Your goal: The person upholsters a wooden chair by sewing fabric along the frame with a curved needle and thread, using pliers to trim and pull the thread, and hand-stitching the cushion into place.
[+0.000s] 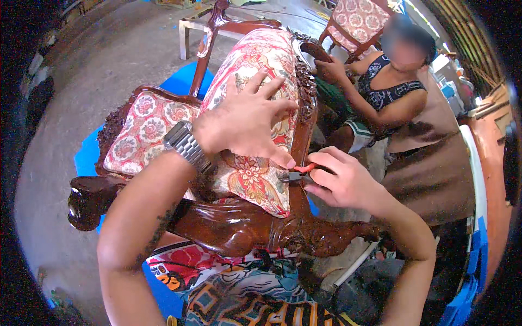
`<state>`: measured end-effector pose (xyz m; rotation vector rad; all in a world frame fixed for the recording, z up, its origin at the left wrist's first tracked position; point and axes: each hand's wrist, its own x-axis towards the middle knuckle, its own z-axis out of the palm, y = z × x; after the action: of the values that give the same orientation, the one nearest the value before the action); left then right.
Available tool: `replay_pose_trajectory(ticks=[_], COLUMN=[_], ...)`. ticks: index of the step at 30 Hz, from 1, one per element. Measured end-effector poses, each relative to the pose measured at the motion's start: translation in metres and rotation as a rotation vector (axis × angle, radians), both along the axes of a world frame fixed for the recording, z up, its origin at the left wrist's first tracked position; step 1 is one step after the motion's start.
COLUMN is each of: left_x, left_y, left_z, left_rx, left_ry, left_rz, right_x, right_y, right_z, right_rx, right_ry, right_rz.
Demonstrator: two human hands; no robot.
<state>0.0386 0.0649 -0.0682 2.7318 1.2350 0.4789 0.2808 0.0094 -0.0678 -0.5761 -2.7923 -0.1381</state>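
My left hand [250, 117] lies with fingers spread on the floral upholstered seat [251, 176] of a carved dark wooden chair. Its thumb tip presses the fabric near the seat's edge. In my right hand [341, 180] are red-handled pliers [304, 168], whose metal jaws meet the fabric border beside the wooden rail [302, 142]. Whether the jaws grip anything there is too small to tell. Glossy carved wood [234, 225] runs across the near side, close to my lap.
Another floral padded panel [148, 127] of the chair stands on the left, over a blue sheet [87, 155]. A co-worker [394, 89] sits close by at the right, hands at the carved frame. Behind that person is a matching chair [361, 22]. Brown board [435, 179] lies to the right.
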Motion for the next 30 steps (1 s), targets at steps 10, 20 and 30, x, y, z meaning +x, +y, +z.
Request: replay_pose_trajectory(ticks=[10,20,30], left_x=[0.002,0.003,0.004], left_y=[0.0,0.004,0.004], left_z=[-0.001,0.003,0.006], left_rx=[-0.002,0.011,0.097], left_ry=[-0.011,0.006,0.128], left_rz=[0.008,0.015,-0.023], right_x=[-0.009,-0.004,0.092], right_y=[0.014,0.057,-0.049], right_z=[0.024,0.01,0.005], right_rx=[-0.487,-1.351,-0.837], right_ry=[-0.182,-0.358,0.622], right_rz=[-0.166,-0.366,-0.589])
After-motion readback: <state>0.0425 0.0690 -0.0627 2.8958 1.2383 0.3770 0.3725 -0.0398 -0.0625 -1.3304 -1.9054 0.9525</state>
